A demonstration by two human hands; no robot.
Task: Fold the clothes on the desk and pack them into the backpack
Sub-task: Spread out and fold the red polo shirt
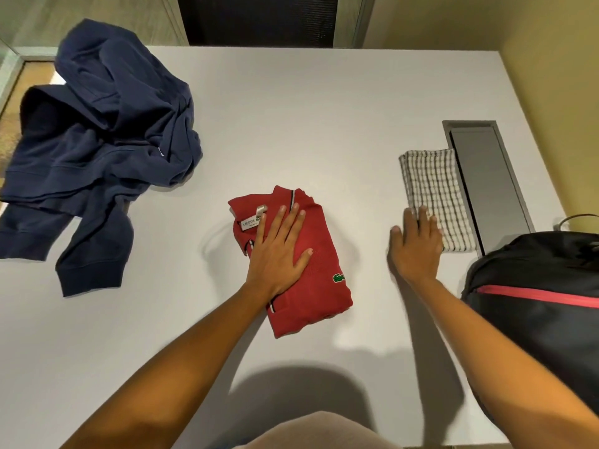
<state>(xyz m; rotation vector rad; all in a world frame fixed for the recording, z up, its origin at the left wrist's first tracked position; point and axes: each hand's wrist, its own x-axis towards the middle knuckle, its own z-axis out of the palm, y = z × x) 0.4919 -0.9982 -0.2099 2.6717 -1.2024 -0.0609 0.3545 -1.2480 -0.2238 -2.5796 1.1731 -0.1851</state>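
Note:
A red polo shirt (319,254) lies folded into a small rectangle in the middle of the white desk (308,124). My left hand (280,251) presses flat on it with straight, spread fingers. To the right, a folded white checked cloth (434,186) lies on the desk. My right hand (416,244) is flat and slightly blurred, its fingertips on the cloth's near left corner. A crumpled navy hoodie (103,137) sprawls unfolded at the far left. The black backpack (544,306) with a red stripe sits at the right edge, partly cut off.
A grey rectangular cable hatch (492,186) is set into the desk just right of the checked cloth. A dark panel (259,17) stands behind the desk's far edge. My knee shows at the bottom centre.

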